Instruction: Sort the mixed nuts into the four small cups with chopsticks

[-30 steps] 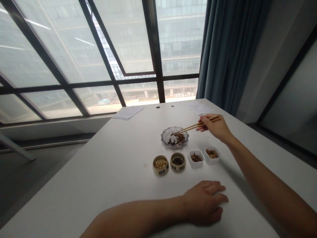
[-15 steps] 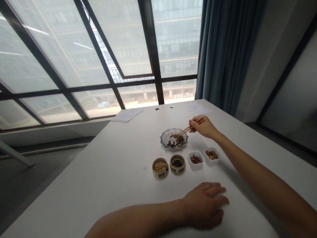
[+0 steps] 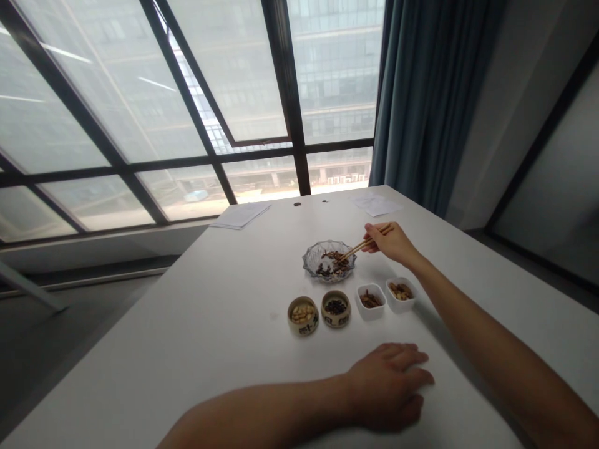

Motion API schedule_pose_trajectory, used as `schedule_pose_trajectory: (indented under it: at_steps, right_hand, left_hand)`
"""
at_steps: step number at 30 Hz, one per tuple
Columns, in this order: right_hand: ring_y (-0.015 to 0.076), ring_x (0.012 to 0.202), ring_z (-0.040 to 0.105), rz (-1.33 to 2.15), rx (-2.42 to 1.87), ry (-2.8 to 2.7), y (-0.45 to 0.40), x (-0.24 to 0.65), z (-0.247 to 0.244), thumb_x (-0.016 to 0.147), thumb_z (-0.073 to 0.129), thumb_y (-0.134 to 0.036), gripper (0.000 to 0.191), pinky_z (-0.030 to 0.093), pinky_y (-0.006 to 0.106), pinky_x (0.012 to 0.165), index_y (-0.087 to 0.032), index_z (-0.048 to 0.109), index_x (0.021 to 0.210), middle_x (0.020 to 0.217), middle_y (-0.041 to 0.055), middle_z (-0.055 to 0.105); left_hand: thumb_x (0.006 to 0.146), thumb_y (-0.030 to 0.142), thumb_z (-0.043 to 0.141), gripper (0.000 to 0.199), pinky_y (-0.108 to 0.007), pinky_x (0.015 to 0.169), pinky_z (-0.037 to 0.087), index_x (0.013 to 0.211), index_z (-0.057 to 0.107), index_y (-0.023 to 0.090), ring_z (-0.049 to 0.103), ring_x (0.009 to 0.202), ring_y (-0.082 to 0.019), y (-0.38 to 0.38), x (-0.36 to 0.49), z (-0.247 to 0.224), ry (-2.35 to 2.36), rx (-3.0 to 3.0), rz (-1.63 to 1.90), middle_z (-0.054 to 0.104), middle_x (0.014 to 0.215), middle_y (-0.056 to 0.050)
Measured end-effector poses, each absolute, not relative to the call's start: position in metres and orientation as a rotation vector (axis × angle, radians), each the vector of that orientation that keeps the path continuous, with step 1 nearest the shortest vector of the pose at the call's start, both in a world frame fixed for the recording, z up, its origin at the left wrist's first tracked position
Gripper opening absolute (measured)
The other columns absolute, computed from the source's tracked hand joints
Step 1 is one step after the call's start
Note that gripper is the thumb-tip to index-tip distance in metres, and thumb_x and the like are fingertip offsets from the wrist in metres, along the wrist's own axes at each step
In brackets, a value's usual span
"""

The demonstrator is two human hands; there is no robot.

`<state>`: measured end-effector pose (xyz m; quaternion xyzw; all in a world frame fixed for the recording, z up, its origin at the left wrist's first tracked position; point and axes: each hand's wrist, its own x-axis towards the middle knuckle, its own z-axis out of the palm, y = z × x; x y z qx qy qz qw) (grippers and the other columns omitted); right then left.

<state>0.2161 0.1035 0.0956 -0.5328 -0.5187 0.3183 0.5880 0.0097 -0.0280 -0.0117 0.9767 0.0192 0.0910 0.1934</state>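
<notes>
My right hand [image 3: 386,240] grips a pair of wooden chopsticks [image 3: 365,244], their tips down in a clear scalloped glass bowl [image 3: 306,267]. Dark brown dried pieces [image 3: 334,265] lie in that bowl. Nearer to me is a row of small containers: a tan pot [image 3: 303,330] of pale pieces, a second tan pot [image 3: 336,320] with black bits, a white square dish [image 3: 371,312] of brown strips and another white dish [image 3: 401,302] of yellowish-brown pieces. My left hand [image 3: 388,386] rests palm down on the table, fingers apart, holding nothing.
The white table [image 3: 224,324] reaches to the windows. Paper sheets [image 3: 241,215] lie at its far left and more paper [image 3: 377,204] at the far right. A blue curtain [image 3: 421,106] hangs behind the right corner.
My right hand and the chopsticks have shifted slightly right, with the tips still in the glass bowl. My left hand stays in place.
</notes>
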Motion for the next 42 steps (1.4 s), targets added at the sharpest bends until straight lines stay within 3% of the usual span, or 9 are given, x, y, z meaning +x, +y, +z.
schedule_pose_trajectory:
  at_steps: [10, 19, 26, 34, 42]
  right_hand:
    - [0.0265, 0.062, 0.080, 0.775, -1.265, -1.181, 0.101, 0.213, 0.087, 0.079, 0.079, -0.068, 0.057, 0.064, 0.023, 0.049, -0.012, 0.073, 0.070, 0.069, 0.0174, 0.078]
    - [0.0244, 0.054, 0.077, 0.721, -1.290, -1.079, 0.108, 0.211, 0.080, 0.095, 0.074, -0.046, 0.045, 0.064, 0.025, 0.050, -0.012, 0.071, 0.066, 0.061, 0.0147, 0.075]
    - [0.0222, 0.050, 0.076, 0.714, -1.279, -0.954, 0.089, 0.216, 0.110, 0.102, 0.066, -0.034, 0.043, 0.064, 0.022, 0.049, -0.011, 0.070, 0.065, 0.058, 0.0133, 0.074]
    - [0.0203, 0.050, 0.075, 0.656, -1.226, -0.954, 0.059, 0.229, 0.144, 0.100, 0.068, -0.044, 0.045, 0.064, 0.022, 0.050, -0.011, 0.070, 0.068, 0.060, 0.0126, 0.074]
    - [0.0216, 0.053, 0.076, 0.723, -1.289, -1.170, 0.082, 0.217, 0.108, 0.086, 0.079, -0.058, 0.049, 0.063, 0.023, 0.049, -0.013, 0.072, 0.068, 0.060, 0.0112, 0.074]
  left_hand:
    - [0.102, 0.040, 0.039, 0.046, -0.042, 0.129, 0.030, 0.140, 0.052, 0.018, 0.040, 0.153, -0.026, -0.028, 0.009, -0.010, 0.055, 2.736, 0.260, 0.046, 0.161, -0.011]
    - [0.101, 0.039, 0.041, 0.045, -0.042, 0.128, 0.031, 0.141, 0.052, 0.019, 0.039, 0.154, -0.026, -0.027, 0.009, -0.011, 0.052, 2.729, 0.257, 0.046, 0.161, -0.011]
    - [0.102, 0.039, 0.040, 0.044, -0.041, 0.128, 0.032, 0.139, 0.053, 0.019, 0.042, 0.152, -0.027, -0.028, 0.009, -0.012, 0.061, 2.733, 0.288, 0.048, 0.160, -0.010]
    - [0.101, 0.039, 0.042, 0.044, -0.042, 0.128, 0.033, 0.138, 0.054, 0.019, 0.043, 0.151, -0.027, -0.027, 0.010, -0.012, 0.059, 2.728, 0.285, 0.050, 0.158, -0.010]
    - [0.102, 0.040, 0.040, 0.044, -0.041, 0.128, 0.032, 0.138, 0.053, 0.020, 0.042, 0.152, -0.027, -0.027, 0.010, -0.012, 0.066, 2.736, 0.281, 0.049, 0.159, -0.009]
